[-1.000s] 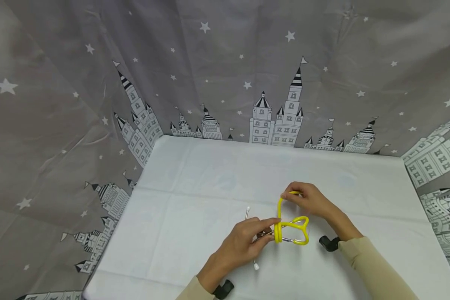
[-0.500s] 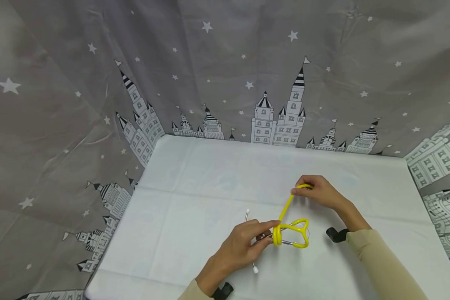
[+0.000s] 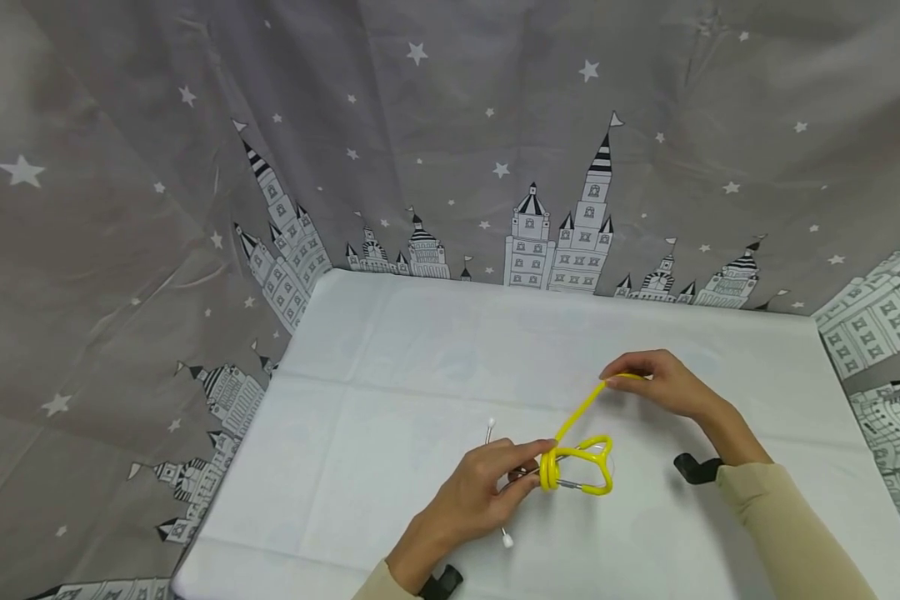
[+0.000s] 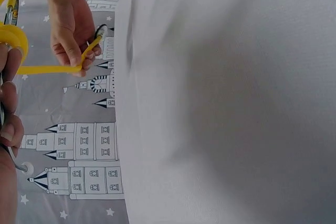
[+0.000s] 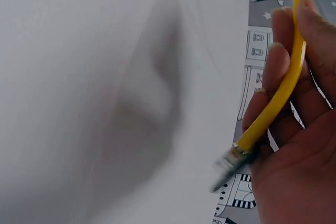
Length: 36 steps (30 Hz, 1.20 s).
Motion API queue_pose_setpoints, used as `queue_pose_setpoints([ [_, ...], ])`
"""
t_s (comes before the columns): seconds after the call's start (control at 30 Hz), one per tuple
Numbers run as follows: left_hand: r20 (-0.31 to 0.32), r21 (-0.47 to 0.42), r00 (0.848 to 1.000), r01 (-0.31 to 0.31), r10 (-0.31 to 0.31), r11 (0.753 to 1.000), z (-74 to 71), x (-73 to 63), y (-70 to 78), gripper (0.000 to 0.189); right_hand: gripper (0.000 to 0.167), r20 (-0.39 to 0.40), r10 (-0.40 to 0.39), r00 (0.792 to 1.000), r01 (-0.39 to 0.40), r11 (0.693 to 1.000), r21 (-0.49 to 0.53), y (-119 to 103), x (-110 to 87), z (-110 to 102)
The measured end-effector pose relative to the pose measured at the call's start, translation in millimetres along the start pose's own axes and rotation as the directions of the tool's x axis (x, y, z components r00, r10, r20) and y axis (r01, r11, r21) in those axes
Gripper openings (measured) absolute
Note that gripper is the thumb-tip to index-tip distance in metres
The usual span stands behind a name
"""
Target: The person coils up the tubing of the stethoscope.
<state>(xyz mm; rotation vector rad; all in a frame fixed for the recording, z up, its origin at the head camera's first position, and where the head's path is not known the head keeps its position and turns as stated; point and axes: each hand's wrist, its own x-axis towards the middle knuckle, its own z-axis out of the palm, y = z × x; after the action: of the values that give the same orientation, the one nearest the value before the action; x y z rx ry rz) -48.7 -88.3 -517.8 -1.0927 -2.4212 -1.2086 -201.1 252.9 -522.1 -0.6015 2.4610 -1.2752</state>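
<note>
A stethoscope with yellow tubing (image 3: 606, 454) is held above the white surface by both hands. My left hand (image 3: 483, 487) pinches its metal ear tubes beside a coil (image 3: 548, 473) of tubing wound around them. White ear tips (image 3: 507, 540) stick out on either side of that hand. My right hand (image 3: 660, 383) pinches the free stretch of tubing, drawn out at a slant from the coil. In the right wrist view the tubing (image 5: 286, 85) crosses the fingers to a blurred clear-and-dark end piece (image 5: 228, 162), apparently the chest piece.
A white cloth (image 3: 390, 358) covers the table. Behind and beside it hangs a grey curtain (image 3: 450, 125) printed with castles and stars. Black fittings sit at the left wrist (image 3: 442, 582) and the right wrist (image 3: 696, 468).
My right hand has moved rightward and away from the coil, pulling the free tubing from near upright to a longer slant. The left hand keeps its pinch, shifting slightly left.
</note>
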Motion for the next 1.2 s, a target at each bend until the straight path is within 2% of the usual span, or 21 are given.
queue_pose_setpoints([
  [0.43, 0.041, 0.008, 0.999, 0.006, -0.006, 1.000, -1.5, -1.9, -1.3, 0.050, 0.022, 0.003, -0.048, 0.999, 0.048, 0.999, 0.005, 6.8, -8.0, -9.8],
  [0.8, 0.036, 0.025, 0.999, 0.003, -0.004, 1.000, -3.6, 0.8, -0.6, 0.051, 0.018, -0.057, 0.010, 0.998, -0.015, 0.996, -0.087, 10.0, -15.6, -11.2],
  [1.0, -0.014, 0.001, 0.999, 0.040, -0.040, 0.999, -11.6, 3.5, -5.6, 0.052, 0.010, -0.079, 0.045, 0.996, -0.055, 0.989, -0.138, 16.4, -23.6, 10.5],
  [1.2, -0.088, 0.024, 0.989, 0.120, -0.117, 0.992, -25.5, 5.8, -14.0, 0.055, 0.011, -0.076, 0.016, 0.997, -0.030, 0.982, -0.188, 6.1, -44.3, 47.1],
])
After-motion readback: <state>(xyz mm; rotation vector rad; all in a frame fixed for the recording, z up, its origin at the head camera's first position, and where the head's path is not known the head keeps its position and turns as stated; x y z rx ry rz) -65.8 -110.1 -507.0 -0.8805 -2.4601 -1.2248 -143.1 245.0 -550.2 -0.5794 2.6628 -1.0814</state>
